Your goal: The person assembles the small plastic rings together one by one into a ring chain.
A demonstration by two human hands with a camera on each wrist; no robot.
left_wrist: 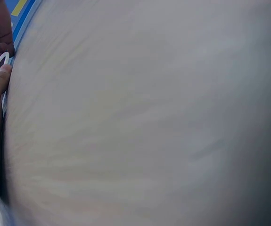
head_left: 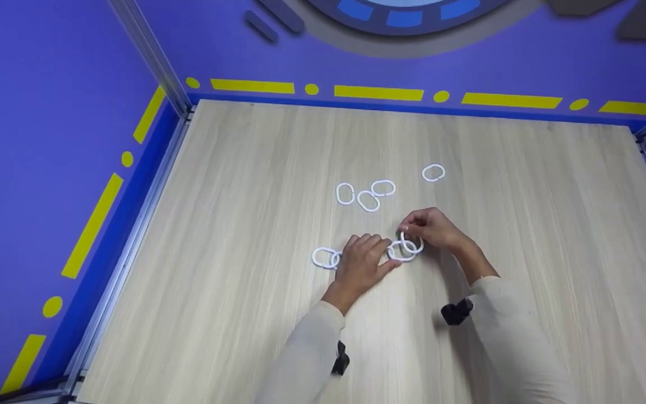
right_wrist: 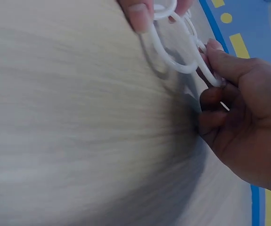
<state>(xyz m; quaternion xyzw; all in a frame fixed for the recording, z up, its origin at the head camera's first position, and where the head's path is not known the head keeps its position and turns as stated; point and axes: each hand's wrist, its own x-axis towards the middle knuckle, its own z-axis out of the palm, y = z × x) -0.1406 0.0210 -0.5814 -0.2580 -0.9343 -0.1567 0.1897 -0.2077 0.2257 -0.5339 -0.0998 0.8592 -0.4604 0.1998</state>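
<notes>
My right hand (head_left: 434, 229) pinches a white plastic oval link (head_left: 422, 245) between thumb and fingers and tips it up off the wood. It passes through a second white link (head_left: 405, 260), which my left hand (head_left: 361, 262) pinches at its left end with thumb and finger. Both hands (right_wrist: 248, 113) and the looped links (right_wrist: 188, 69) show in the right wrist view. Left of the left hand, an oval link (head_left: 314, 257) lies hooked with another link that runs under the palm, so the stretch between is hidden. A sleeve fills most of the left wrist view.
Beyond the hands lie three loose white links, one on the left (head_left: 337, 193) and two touching or overlapping (head_left: 383, 180). Another single link (head_left: 424, 173) lies farther right. Blue panels (head_left: 278, 62) with yellow marks border the wooden table (head_left: 233, 196) at the back and left.
</notes>
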